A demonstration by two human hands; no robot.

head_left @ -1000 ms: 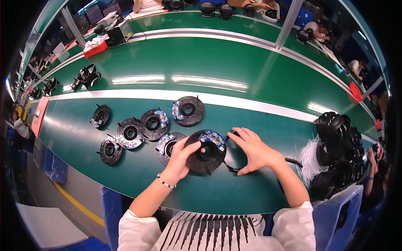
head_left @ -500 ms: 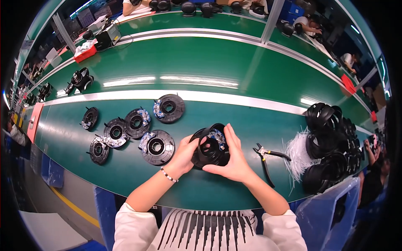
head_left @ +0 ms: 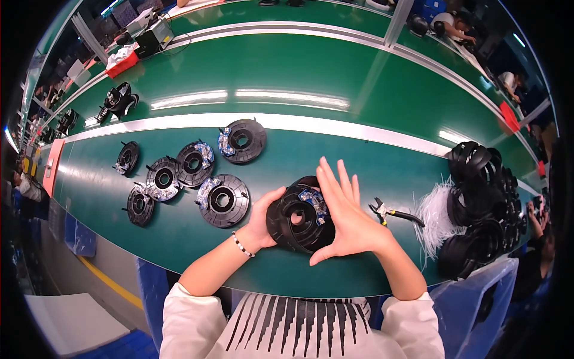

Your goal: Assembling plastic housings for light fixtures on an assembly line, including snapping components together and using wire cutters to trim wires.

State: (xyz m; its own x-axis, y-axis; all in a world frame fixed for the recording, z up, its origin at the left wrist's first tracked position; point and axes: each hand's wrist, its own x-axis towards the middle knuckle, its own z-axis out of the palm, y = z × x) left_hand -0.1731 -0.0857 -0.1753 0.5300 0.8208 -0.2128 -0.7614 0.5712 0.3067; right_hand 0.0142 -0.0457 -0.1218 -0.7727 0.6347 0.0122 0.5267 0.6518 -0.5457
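A round black plastic housing (head_left: 293,230) with a blue circuit board (head_left: 312,202) inside is tilted above the green worktop, between my two hands. My left hand (head_left: 261,220) grips its left side, fingers curled behind and underneath, partly hidden. On the housing's right side, my right hand (head_left: 353,218) lies against the rim with its fingers stretched upward and its thumb spread low. To the left lie several black discs with circuit boards, the nearest disc (head_left: 223,201) beside my left hand. Cutting pliers (head_left: 394,213) with black and yellow handles rest right of my right hand, half covered by its forearm.
A bundle of white cable ties (head_left: 435,218) lies at the right, beside piled black ring-shaped parts (head_left: 475,200). A metal rail (head_left: 335,127) separates this worktop from the green belt (head_left: 287,72) beyond. A red bin (head_left: 122,64) stands far left. Other people sit at the far right.
My right hand has opened, its fingers now extended and its thumb lifted from the housing's front. The housing has turned, showing more of its inside and circuit board. The whole view has shifted slightly.
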